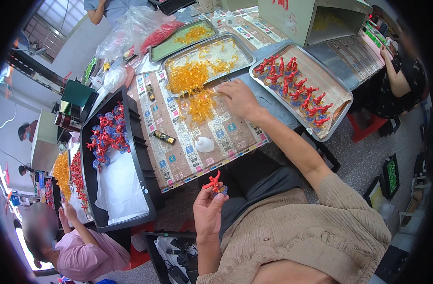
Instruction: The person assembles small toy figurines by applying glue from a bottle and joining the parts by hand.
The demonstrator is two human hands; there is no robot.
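Low in front of me, my left hand [209,210] pinches a small red figurine [212,181] with a blue translucent base, held upright between thumb and fingers. My right hand [240,98] reaches over the table to the right edge of a loose pile of yellow translucent plastic pieces [200,107]. Its fingertips are drawn together there; whatever they may hold is too small to make out. Behind that pile, a metal tray [247,57] carries a bigger heap of the same yellow pieces. Finished-looking red figurines stand in rows on another metal tray [337,102] to the right.
At left, a black crate [139,189] holds red and blue figurines on white lining. Two small dark-gold cylinders, one of them a near cylinder [164,137], and a white rounded object [204,144] lie on the patterned table. A metal cabinet [287,21] stands behind. Co-workers sit left and right.
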